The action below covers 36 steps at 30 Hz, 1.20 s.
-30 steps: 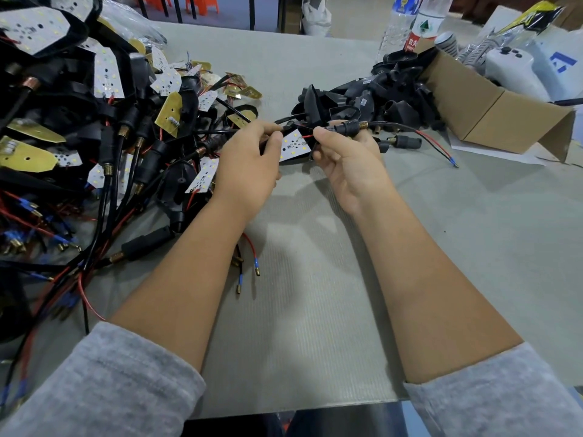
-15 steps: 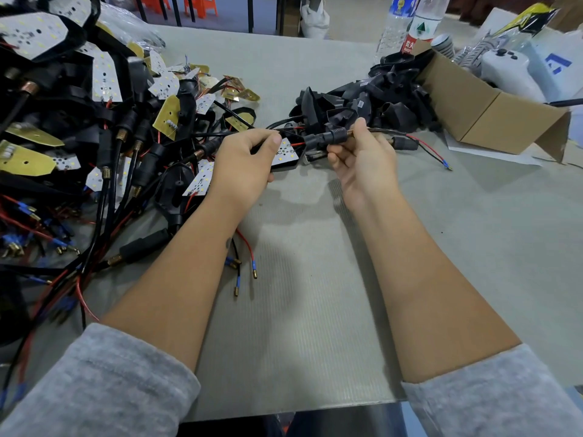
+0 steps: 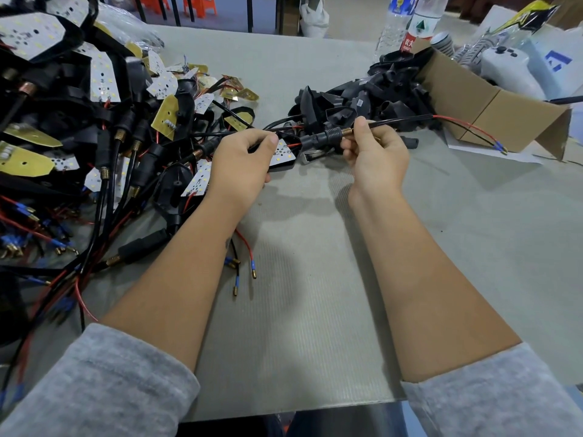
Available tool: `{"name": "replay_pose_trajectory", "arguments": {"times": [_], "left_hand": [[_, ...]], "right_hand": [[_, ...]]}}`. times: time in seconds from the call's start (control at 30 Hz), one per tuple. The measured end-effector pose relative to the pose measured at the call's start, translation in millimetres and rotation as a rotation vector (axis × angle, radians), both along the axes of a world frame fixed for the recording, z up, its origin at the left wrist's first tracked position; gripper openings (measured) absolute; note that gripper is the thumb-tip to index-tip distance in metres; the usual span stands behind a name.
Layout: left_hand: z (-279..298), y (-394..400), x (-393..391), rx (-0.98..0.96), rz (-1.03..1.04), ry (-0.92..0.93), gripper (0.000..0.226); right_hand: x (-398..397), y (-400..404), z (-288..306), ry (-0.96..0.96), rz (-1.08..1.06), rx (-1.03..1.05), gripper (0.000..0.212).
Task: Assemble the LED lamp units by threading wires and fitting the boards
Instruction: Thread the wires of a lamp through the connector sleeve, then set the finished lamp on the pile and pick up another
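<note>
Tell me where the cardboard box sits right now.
In the head view the cardboard box lies on its side at the table's far right, just beyond the right hand, black housings spilling from its open end.

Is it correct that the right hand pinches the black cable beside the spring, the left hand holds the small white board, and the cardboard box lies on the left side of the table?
Not quite. The head view shows the cardboard box on the right side of the table, not the left. The rest holds: the right hand pinches the black cable beside the spring, and the left hand holds the small white board.
</note>
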<state>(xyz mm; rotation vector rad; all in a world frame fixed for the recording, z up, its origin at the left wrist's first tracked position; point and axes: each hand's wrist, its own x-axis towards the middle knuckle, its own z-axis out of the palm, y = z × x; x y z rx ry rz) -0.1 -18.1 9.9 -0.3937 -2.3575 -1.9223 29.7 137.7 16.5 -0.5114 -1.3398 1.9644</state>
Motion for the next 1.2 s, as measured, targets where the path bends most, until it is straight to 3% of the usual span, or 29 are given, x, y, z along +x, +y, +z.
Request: {"name": "replay_pose_trajectory", "arguments": {"times": [0.2,0.37,0.47,0.7,0.8,0.9,1.03,1.2], "left_hand": [[1.9,0.2,-2.4,0.171,-0.018,-0.07,0.004],[10.5,2.3,-0.6,0.725,-0.044,-0.307,0.011],[10.4,7.0,2.6,0.877,-0.08,-0.39,0.015],[18.2,19.7,10.4,0.828,-0.154,-0.463,0.018],[27.4,10.9,10.2,0.746,-0.154,-0.492,0.042],[47.3,-10.5,6.4,0.663,-0.138,-0.471,0.048],[83.2,-50.5,-2.2,0.515,-0.014,-0.372,0.035],[120.6,-106.2,-28.5,0.226,0.146,-0.308,0.026]], "right_hand": [[0.8,0.8,-1.0,0.014,-0.003,-0.041,0.021],[0.7,-0.6,0.3,0.061,0.015,-0.154,0.022],[-0.3,-4.5,0.4,0.08,0.042,-0.2,0.02],[-1.3,-19.1,0.9,0.09,0.117,-0.313,0.019],[1.8,-29.5,5.0,0.111,0.169,-0.312,0.016],[5.2,-44.4,14.4,0.174,0.285,-0.224,0.012],[10.0,-72.1,25.9,0.2,0.465,-0.095,0.011],[8.7,-121.2,35.6,0.253,0.591,0.221,0.022]]}}
